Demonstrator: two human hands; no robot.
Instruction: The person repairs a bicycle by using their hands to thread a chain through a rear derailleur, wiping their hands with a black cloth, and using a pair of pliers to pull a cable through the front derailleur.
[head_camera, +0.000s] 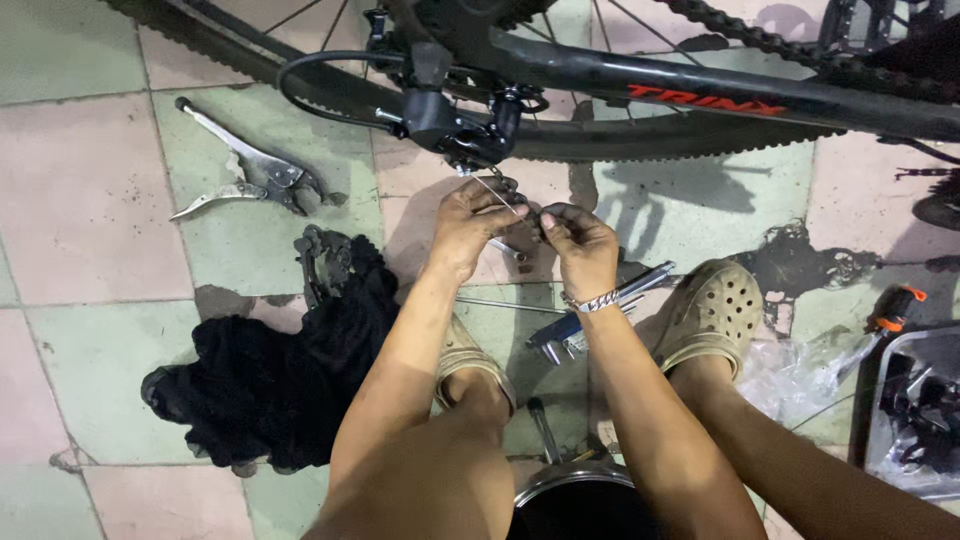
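Head view, looking down at a tiled floor (90, 200). Left hand (470, 222) and right hand (580, 240) meet at centre frame, just below the black derailleur (465, 130) of a bicycle (700, 95) that spans the top of the frame. A thin wire cable (497, 192) runs down from the derailleur into the hands. Left fingers are pinched narrow on the cable; right fingers are curled tight beside them, and whether they touch the cable cannot be told. A metal bracelet (597, 300) sits on the right wrist.

Upper left: locking pliers (245, 170) on the floor. Lower left: black rag (270, 380). Below the hands: a folding multi-tool (570, 330). Right of centre: a tan clog (712, 312).
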